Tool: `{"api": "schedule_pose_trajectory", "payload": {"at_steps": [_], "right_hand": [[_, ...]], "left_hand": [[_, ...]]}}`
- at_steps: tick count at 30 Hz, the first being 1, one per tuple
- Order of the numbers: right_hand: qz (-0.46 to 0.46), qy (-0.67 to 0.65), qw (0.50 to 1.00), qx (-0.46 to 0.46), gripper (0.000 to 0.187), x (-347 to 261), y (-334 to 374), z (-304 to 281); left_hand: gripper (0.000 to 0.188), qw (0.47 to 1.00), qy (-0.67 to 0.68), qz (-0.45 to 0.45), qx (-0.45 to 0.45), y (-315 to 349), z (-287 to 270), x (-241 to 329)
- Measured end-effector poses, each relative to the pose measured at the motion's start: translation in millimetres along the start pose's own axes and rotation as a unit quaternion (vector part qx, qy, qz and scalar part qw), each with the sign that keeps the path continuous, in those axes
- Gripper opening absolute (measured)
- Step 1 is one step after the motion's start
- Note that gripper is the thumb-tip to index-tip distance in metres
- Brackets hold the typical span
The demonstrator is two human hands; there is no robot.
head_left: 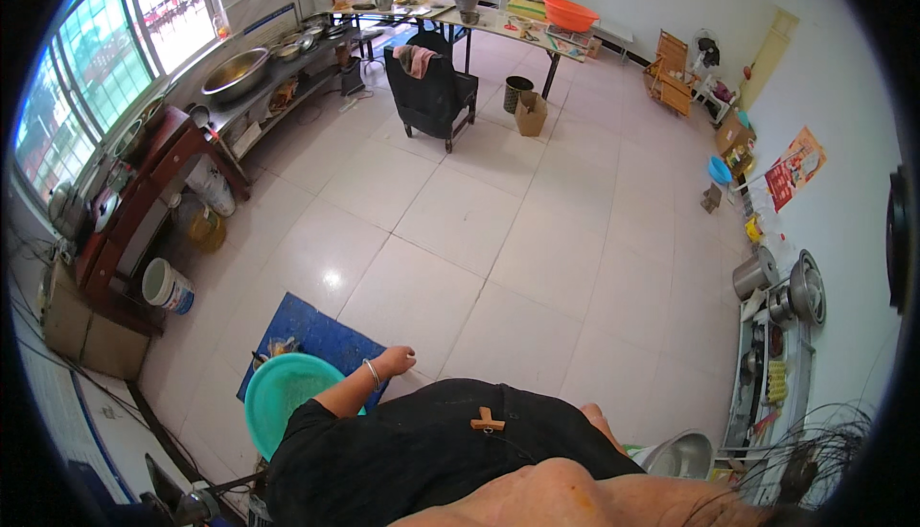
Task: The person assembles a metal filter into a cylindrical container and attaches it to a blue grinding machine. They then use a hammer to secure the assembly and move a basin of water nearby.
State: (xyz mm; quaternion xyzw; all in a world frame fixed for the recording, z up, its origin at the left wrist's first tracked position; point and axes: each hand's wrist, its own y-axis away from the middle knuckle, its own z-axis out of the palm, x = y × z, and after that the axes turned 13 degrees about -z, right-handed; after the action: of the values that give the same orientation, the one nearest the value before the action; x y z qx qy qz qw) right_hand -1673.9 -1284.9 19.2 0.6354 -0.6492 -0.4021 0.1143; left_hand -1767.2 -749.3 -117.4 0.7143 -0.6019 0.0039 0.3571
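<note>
My left hand (394, 362) hangs in front of my body with its fingers curled; a bracelet (371, 375) circles the wrist. Whether a small thing sits in those fingers I cannot make out. Beside that forearm is a turquoise basin (287, 388), partly over a blue mat (326, 328) on the floor. Small items in a clear bag (282, 346) lie on the mat by the basin's far rim. Only part of my right hand (598, 422) shows at my right side; its fingers are mostly hidden. A metal bowl (682, 454) is near it, at the lower right.
A black chair (431, 94) stands ahead, before a long table (498, 21) with an orange basin (571, 14). Along the left wall are a metal counter (230, 115), a reddish wooden table (158, 187) and a white bucket (168, 286). Pots (755, 273) and a rack (767, 374) line the right wall.
</note>
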Motion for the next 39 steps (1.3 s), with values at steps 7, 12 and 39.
{"api": "schedule_pose_trajectory", "payload": {"at_steps": [7,12,39], "right_hand": [[0.063,-0.045,0.997,-0.010,0.020,-9,-50,-21],[0.039,-0.034,0.998,-0.026,0.020,-26,-124,-59],[-0.147,-0.026,0.986,-0.077,0.022,-239,-635,-337]], "left_hand": [[0.034,0.992,0.078,-0.051,0.083,-73,-134,50],[0.033,0.991,0.068,-0.115,0.025,-135,-131,35],[0.032,0.768,0.499,-0.391,-0.090,-474,-296,65]]}}
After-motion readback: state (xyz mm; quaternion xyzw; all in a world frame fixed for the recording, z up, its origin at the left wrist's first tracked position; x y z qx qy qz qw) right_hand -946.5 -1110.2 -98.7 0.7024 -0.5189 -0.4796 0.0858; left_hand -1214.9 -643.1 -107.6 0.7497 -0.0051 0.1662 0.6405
